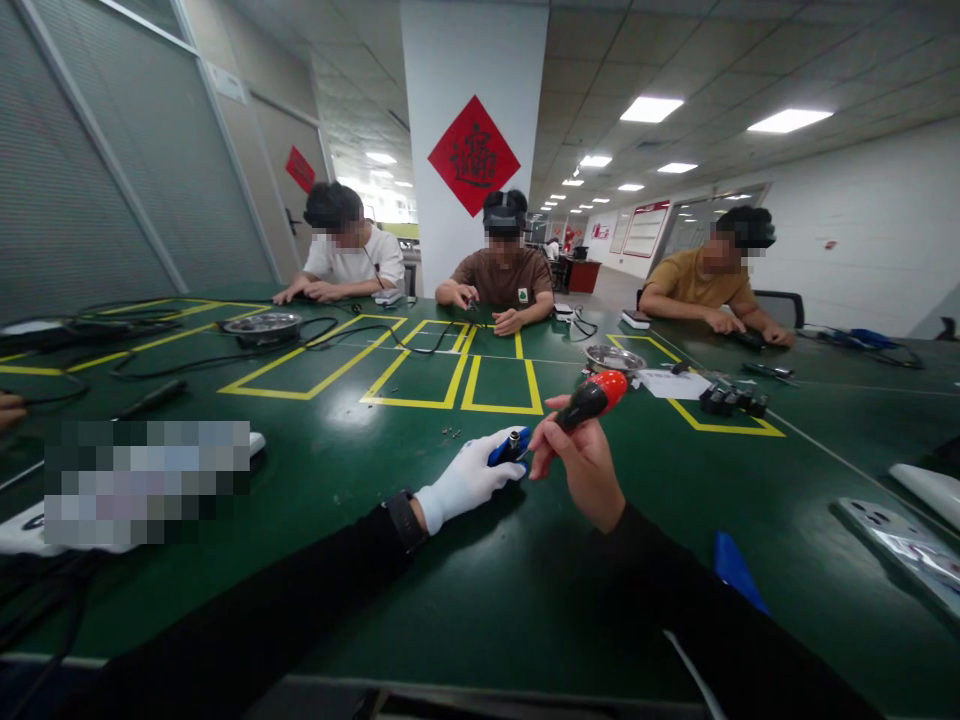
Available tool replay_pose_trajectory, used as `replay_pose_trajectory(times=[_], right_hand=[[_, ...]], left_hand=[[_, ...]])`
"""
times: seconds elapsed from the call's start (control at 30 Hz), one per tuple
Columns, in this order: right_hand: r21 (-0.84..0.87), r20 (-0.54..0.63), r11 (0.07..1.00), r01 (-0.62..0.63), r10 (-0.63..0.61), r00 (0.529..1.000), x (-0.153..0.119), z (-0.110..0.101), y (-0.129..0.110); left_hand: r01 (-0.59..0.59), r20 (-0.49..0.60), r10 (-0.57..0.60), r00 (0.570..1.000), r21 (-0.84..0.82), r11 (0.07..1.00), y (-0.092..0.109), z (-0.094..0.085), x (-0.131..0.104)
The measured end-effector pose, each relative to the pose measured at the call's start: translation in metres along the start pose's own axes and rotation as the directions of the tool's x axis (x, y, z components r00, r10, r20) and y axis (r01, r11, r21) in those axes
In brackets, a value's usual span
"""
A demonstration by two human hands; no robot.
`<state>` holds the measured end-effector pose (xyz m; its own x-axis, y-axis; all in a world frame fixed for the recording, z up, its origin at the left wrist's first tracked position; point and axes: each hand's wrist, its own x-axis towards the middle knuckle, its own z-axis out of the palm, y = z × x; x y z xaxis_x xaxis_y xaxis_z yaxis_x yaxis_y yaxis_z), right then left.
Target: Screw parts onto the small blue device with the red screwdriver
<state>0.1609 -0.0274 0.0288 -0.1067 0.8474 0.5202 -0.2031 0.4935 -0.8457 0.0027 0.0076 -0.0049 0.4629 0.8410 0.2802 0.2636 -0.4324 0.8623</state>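
"At the table's left side, what lay near you?"

"A long white-edged object (256,446), mostly blurred, with a black-handled tool (155,399) just beyond it. Farther off on the green table (337,620) sat a round metal dish (262,323), cables (322,330) beside it, and past that leaned a person in a white shirt (367,258)."

"And your left hand (466,482)?"

"It wore a white glove, and I had those fingers closed around a blue piece (501,452) with a metal barrel standing up from it. A few small metal bits (451,433) lay on the table just past my glove. Across from me sat a person in a brown shirt (499,270)."

"Your right hand (589,465)?"

"Bare, fingers narrowed about a red-and-black screwdriver (592,400), its red end up and its shaft slanting down toward the blue piece. Whether the tip touched it, I couldn't tell."

"What was farther right?"

"A second metal dish (616,359), then a white sheet (671,384), a person in a mustard shirt (697,275) beyond, and some black blocks (733,398). Nearer me lay a blue object (739,572), and at the far right a phone-like thing (904,555)."
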Motion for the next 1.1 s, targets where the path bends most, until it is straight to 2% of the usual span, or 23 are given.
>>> replay_pose_trajectory(times=[0.13, 0.27, 0.37, 0.83, 0.97, 1.1], right_hand=[[-0.166, 0.035, 0.984, 0.068, -0.063, 0.997, -0.004, -0.001, 0.001], [-0.386, 0.02, 0.909, 0.155, -0.16, 0.987, -0.007, -0.003, 0.003], [-0.451, 0.039, 0.874, 0.182, -0.184, 0.982, -0.007, -0.005, 0.003], [-0.361, -0.007, 0.916, 0.175, -0.19, 0.982, -0.009, -0.007, 0.012], [-0.357, -0.001, 0.918, 0.17, -0.183, 0.983, -0.008, -0.007, 0.012], [-0.353, 0.0, 0.921, 0.163, -0.175, 0.985, -0.008, -0.008, 0.012]], left_hand=[[-0.061, 0.03, 0.061, 0.998, 0.01, 0.998, 0.003, 0.0, 0.0], [-0.044, 0.006, 0.043, 0.999, 0.05, 0.998, -0.001, 0.002, 0.001], [-0.059, 0.002, 0.059, 0.998, 0.068, 0.996, -0.004, 0.002, 0.002], [-0.073, 0.0, 0.074, 0.997, 0.119, 0.99, -0.007, 0.0, 0.003], [-0.051, 0.042, 0.048, 0.998, 0.085, 0.995, -0.003, 0.0, 0.002], [-0.017, 0.037, 0.014, 0.999, 0.083, 0.996, -0.003, 0.001, 0.002]])
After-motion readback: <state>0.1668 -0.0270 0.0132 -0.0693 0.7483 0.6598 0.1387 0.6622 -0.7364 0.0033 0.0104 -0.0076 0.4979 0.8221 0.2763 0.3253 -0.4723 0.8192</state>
